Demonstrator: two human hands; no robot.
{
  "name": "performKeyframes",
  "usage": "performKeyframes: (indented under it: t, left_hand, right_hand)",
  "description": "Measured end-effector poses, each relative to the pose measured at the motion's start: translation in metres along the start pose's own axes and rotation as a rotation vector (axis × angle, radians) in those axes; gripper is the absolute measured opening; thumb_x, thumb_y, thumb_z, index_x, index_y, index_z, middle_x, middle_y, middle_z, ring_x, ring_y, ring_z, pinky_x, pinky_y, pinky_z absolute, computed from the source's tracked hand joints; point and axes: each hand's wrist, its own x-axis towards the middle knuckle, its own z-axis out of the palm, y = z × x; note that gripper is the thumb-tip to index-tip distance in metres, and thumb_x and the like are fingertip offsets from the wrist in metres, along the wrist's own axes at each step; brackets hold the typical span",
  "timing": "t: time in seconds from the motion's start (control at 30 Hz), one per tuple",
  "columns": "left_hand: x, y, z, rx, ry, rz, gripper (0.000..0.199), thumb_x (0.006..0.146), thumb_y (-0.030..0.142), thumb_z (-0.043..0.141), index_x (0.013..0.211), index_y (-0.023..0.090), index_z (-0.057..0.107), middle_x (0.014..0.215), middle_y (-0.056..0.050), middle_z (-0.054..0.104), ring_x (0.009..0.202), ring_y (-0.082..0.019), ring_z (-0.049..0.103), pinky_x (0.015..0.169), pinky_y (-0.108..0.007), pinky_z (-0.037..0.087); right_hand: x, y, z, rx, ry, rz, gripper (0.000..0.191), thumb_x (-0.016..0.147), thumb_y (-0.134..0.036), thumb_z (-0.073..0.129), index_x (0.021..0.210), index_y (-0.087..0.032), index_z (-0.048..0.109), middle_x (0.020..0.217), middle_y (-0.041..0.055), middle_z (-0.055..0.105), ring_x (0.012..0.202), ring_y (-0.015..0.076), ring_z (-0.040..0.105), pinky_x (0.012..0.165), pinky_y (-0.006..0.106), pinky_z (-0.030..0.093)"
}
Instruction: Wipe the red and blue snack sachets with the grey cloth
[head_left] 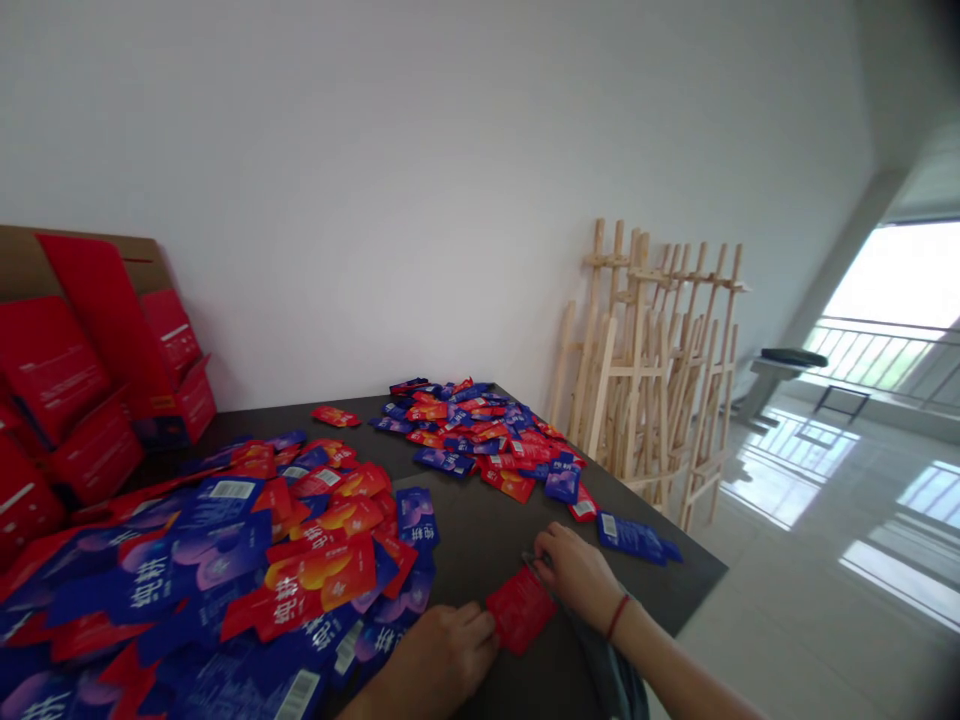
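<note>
A red packet lies flat on the dark table between my two hands. My left hand is at its left edge, fingers curled together and the fingertips on the packet. Over the packet's upper right corner, my right hand is closed in a pinch around a thin grey tool. Its tip reaches the packet; its kind is not clear, as the fingers cover most of it. To the left of my left hand spreads a large heap of red and blue packets. A blue packet lies beyond my right hand.
A second pile of packets sits at the table's far end. Red cartons stand at the left. Wooden easels lean beyond the right edge, by the white wall. A dark grey fabric-like thing is below my right wrist.
</note>
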Motion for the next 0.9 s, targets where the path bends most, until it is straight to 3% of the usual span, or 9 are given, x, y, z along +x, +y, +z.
performKeyframes:
  t: [0.1,0.2,0.3,0.43,0.57,0.73,0.83,0.9]
  left_hand:
    - [0.0,0.001,0.001,-0.003,0.009,-0.016,0.006,0.091,0.015,0.054,0.092,0.02,0.057,0.089,0.002,0.062,0.074,-0.015,0.056,0.054,-0.029,0.037]
    - [0.0,0.002,0.0,-0.019,-0.004,-0.029,0.005,0.092,0.017,0.053,0.092,0.02,0.057,0.089,0.001,0.062,0.075,-0.015,0.056,0.054,-0.028,0.038]
    - [0.002,0.002,-0.002,-0.027,-0.019,-0.037,0.006,0.089,0.016,0.057,0.094,0.02,0.057,0.092,0.001,0.062,0.076,-0.014,0.056,0.055,-0.028,0.039]
    - [0.003,0.002,-0.002,-0.018,0.0,-0.035,0.004,0.087,0.017,0.061,0.086,0.019,0.058,0.09,0.002,0.063,0.073,-0.014,0.056,0.054,-0.028,0.039]
    - [0.002,0.003,-0.001,0.002,0.003,-0.017,0.005,0.087,0.015,0.061,0.085,0.018,0.057,0.087,0.002,0.063,0.072,-0.014,0.055,0.054,-0.027,0.038]
    - [-0.001,-0.001,0.008,-0.02,0.051,0.018,0.008,0.086,0.012,0.061,0.09,0.018,0.057,0.094,0.0,0.065,0.076,-0.014,0.058,0.058,-0.026,0.041]
    - [-0.002,-0.005,0.016,-0.059,0.107,0.032,0.013,0.082,0.008,0.061,0.09,0.017,0.057,0.105,-0.001,0.066,0.079,-0.016,0.061,0.061,-0.025,0.043]
    - [-0.001,-0.007,0.016,-0.108,0.121,-0.002,0.017,0.08,0.004,0.057,0.089,0.018,0.057,0.103,-0.002,0.068,0.078,-0.016,0.062,0.062,-0.025,0.044]
  right_hand:
    - [-0.002,0.017,-0.005,-0.003,0.017,0.063,0.008,0.084,-0.018,0.054,0.083,-0.021,0.061,0.091,0.004,0.059,0.088,0.0183,0.058,0.072,0.027,0.039]
    - [-0.011,0.016,-0.015,-0.006,0.048,0.08,0.009,0.085,-0.017,0.052,0.084,-0.021,0.06,0.092,0.0047,0.059,0.089,0.0189,0.057,0.074,0.027,0.038]
    - [-0.026,-0.007,-0.017,0.045,0.056,-0.022,0.009,0.084,-0.016,0.052,0.084,-0.023,0.059,0.094,0.0022,0.058,0.089,0.0168,0.056,0.076,0.026,0.038]
    - [-0.044,-0.046,-0.001,0.08,-0.031,-0.226,0.011,0.079,-0.016,0.055,0.087,-0.024,0.059,0.099,0.0017,0.059,0.093,0.0188,0.054,0.075,0.027,0.04]
    - [-0.048,-0.056,0.013,0.038,-0.02,-0.228,0.018,0.077,-0.014,0.055,0.092,-0.021,0.06,0.104,0.0042,0.059,0.099,0.0221,0.053,0.081,0.031,0.043]
    - [-0.041,-0.011,0.003,0.018,0.049,-0.01,0.02,0.077,-0.013,0.054,0.096,-0.019,0.059,0.102,0.0059,0.06,0.095,0.0216,0.057,0.08,0.031,0.044]
    - [-0.034,0.032,-0.009,-0.005,0.052,0.185,0.04,0.085,-0.022,0.055,0.124,-0.015,0.049,0.111,0.011,0.061,0.1,0.0221,0.06,0.083,0.031,0.044]
    - [-0.027,0.059,-0.017,-0.074,-0.04,0.352,0.046,0.093,-0.03,0.047,0.135,-0.012,0.039,0.109,0.0138,0.063,0.1,0.0241,0.062,0.082,0.034,0.046]
